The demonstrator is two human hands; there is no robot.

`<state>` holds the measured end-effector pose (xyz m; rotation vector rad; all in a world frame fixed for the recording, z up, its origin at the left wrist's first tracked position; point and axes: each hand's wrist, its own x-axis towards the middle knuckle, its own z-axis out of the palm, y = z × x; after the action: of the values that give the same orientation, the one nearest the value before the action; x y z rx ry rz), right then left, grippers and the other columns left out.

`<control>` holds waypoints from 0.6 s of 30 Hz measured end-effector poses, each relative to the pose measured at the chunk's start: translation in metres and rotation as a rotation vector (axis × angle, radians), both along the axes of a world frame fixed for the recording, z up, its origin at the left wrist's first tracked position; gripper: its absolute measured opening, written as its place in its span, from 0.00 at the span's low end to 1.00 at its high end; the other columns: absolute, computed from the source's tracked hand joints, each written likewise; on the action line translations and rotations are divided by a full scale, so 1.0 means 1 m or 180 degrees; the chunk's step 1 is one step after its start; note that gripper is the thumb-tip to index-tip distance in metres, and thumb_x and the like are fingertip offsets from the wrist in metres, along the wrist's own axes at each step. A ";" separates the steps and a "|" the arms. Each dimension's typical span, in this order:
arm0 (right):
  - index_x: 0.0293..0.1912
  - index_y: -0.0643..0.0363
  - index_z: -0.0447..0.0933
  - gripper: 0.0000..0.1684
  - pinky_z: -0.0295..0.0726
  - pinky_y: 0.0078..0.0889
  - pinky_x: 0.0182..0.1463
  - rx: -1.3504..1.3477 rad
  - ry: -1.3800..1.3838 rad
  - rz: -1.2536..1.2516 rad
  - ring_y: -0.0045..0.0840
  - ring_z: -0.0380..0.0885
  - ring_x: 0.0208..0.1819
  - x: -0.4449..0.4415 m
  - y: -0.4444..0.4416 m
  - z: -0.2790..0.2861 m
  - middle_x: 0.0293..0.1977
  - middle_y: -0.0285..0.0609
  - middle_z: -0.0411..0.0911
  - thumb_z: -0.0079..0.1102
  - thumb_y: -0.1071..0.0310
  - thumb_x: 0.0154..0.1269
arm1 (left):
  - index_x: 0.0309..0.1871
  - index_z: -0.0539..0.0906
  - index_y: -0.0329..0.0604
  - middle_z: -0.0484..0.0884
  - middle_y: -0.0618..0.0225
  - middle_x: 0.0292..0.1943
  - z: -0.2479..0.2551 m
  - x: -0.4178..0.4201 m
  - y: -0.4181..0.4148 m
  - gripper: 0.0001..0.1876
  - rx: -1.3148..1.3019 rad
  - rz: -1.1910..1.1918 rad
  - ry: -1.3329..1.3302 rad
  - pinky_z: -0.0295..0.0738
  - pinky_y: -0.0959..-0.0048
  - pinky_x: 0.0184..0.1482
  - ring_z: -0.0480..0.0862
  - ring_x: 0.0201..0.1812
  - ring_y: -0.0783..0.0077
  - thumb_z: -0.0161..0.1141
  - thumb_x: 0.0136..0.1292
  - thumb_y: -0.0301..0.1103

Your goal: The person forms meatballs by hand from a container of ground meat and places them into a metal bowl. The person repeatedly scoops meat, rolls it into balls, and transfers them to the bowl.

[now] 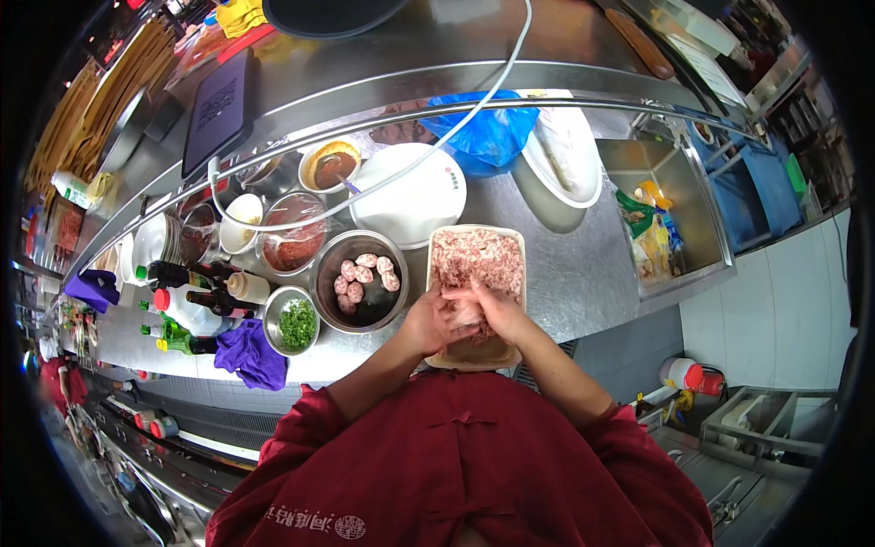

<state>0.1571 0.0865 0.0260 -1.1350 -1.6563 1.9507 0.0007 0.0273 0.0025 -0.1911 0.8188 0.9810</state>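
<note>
My left hand and my right hand come together over a white rectangular tub of raw minced meat. Between my palms is a pinkish lump of minced meat, blurred and partly hidden by my fingers. The near end of the tub shows its bare bottom. Just left of the tub stands a round steel bowl with several raw meatballs in it, most of them along its left and far sides.
Left of the bowl are chopped green herbs in a steel bowl, a purple cloth and several bottles. Behind stand a white plate, sauce bowls and a blue plastic bag. A white cable hangs across. A sink lies right.
</note>
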 end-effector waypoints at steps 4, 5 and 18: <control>0.43 0.63 0.82 0.34 0.68 0.32 0.62 0.0557 0.0165 -0.0335 0.32 0.77 0.51 0.005 -0.002 -0.004 0.43 0.48 0.82 0.37 0.43 0.75 | 0.43 0.74 0.47 0.74 0.72 0.26 -0.021 0.003 0.000 0.11 0.0094 -0.0071 0.0048 0.69 0.78 0.27 0.75 0.25 0.75 0.51 0.71 0.44; 0.44 0.62 0.82 0.33 0.68 0.32 0.62 0.0103 0.0240 -0.0743 0.31 0.78 0.50 0.008 -0.001 -0.018 0.44 0.47 0.82 0.37 0.43 0.74 | 0.42 0.74 0.47 0.73 0.72 0.25 -0.013 0.005 0.000 0.12 0.0210 -0.0207 0.0290 0.65 0.79 0.24 0.73 0.23 0.77 0.52 0.70 0.44; 0.42 0.59 0.82 0.41 0.76 0.31 0.50 -0.0939 0.0125 -0.0503 0.29 0.79 0.40 0.004 0.000 -0.002 0.36 0.44 0.82 0.30 0.34 0.71 | 0.57 0.73 0.40 0.78 0.60 0.55 -0.013 0.002 0.006 0.21 0.0171 0.0013 0.0544 0.64 0.65 0.66 0.75 0.59 0.63 0.37 0.73 0.44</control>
<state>0.1611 0.0868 0.0244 -1.2789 -1.2447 2.1454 0.0026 0.0335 -0.0103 -0.0630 0.9471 1.0318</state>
